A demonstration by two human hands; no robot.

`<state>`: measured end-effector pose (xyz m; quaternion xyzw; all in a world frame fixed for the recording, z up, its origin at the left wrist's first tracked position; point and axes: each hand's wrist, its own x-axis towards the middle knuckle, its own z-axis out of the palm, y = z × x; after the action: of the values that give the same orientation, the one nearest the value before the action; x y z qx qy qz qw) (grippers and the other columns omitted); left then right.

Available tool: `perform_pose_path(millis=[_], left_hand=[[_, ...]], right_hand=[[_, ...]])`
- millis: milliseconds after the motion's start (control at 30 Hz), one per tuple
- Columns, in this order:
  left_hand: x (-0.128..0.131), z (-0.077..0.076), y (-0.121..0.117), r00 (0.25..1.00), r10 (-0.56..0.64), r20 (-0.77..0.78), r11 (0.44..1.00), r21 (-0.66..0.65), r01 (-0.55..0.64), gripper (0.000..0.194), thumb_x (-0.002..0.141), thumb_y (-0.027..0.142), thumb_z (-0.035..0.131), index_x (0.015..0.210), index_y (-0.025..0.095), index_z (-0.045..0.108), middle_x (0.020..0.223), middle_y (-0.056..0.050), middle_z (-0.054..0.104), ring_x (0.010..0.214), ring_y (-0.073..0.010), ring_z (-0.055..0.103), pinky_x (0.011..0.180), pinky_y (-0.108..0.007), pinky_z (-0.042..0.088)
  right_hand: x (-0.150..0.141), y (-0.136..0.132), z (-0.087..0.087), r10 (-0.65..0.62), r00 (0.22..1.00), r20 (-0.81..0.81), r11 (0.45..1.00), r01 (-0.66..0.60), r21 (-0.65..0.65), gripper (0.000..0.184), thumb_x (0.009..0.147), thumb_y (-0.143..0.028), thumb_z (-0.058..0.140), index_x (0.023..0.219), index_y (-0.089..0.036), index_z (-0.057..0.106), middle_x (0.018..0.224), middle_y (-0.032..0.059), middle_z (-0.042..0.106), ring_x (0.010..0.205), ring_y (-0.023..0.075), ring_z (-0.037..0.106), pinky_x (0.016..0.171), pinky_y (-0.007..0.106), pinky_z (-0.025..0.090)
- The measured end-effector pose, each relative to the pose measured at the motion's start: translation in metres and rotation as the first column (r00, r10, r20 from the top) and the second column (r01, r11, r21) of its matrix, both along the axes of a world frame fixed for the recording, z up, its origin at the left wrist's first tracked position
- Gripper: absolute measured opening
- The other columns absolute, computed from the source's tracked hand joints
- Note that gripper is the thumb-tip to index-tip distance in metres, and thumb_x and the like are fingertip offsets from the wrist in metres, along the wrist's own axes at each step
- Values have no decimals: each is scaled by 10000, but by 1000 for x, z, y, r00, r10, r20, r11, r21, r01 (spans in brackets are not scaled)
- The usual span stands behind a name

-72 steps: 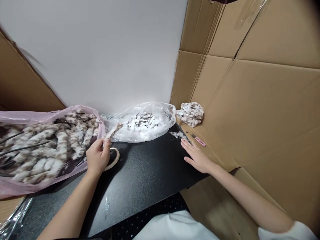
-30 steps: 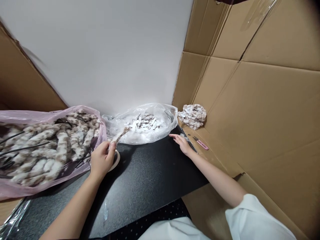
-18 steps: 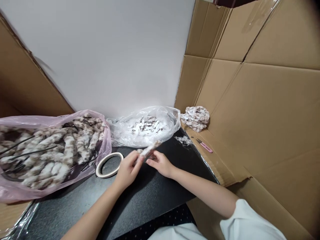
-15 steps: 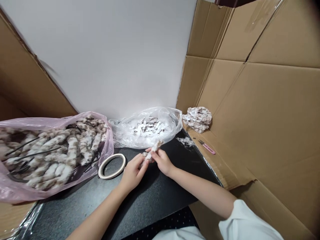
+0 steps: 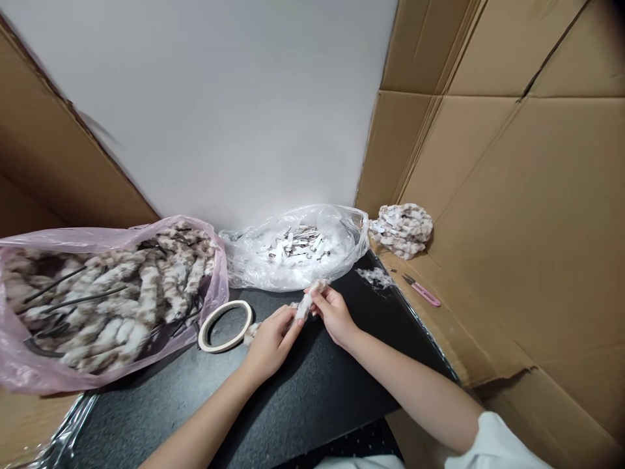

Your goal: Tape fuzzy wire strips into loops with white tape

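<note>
Both hands meet over the black table top (image 5: 273, 404) and pinch one fuzzy cream-and-brown strip (image 5: 306, 301). My left hand (image 5: 271, 340) grips its lower end, and the strip's tail shows beside the palm. My right hand (image 5: 334, 314) holds the upper end with thumb and fingers closed. A roll of pale tape (image 5: 225, 326) lies flat just left of my left hand. Behind the hands sits a clear plastic bag of small silver clips (image 5: 297, 244).
A pink bag of fuzzy strips (image 5: 107, 293) fills the left side. A heap of fuzzy pieces (image 5: 403, 228) lies in the cardboard corner at the right, with pink snips (image 5: 422, 290) and a tuft of fluff (image 5: 375, 277) nearby. Cardboard walls (image 5: 512, 195) enclose the right side.
My left hand carried the fuzzy strip from the pink bag to the middle of the table. My right hand left the table's right edge and took hold of the strip's other end.
</note>
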<state>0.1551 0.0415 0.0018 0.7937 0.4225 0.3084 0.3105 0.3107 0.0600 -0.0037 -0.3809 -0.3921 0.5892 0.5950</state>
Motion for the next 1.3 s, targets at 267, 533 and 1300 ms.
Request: perform_pose_path(millis=[267,533,1300], left_hand=[[0,1,0,996,79,31,995,-56,-77,295,954,363,399,823,172,581,752,-18,558,697,-169,524,647,-263,404],[-3,0,0,999,31,32,1000,-1,-31,218,968,282,356,916,176,539,857,-38,554,801,-183,530,754,-292,424],[-6,6,-1,978,-83,-190,997,-25,80,342,972,332,304,953,205,621,901,-59,643,849,-212,607,778,-314,456]], right_hand=[[-2,-1,-4,38,996,82,999,-40,23,446,658,-570,729,800,-155,653,636,-3,579,564,110,485,530,238,402],[-2,-2,-8,104,980,171,992,-115,57,420,680,-563,711,762,-155,655,682,27,630,601,130,539,556,253,453],[6,-10,-5,203,898,390,962,-258,93,223,692,-312,750,843,-170,667,768,22,683,705,162,632,701,294,502]])
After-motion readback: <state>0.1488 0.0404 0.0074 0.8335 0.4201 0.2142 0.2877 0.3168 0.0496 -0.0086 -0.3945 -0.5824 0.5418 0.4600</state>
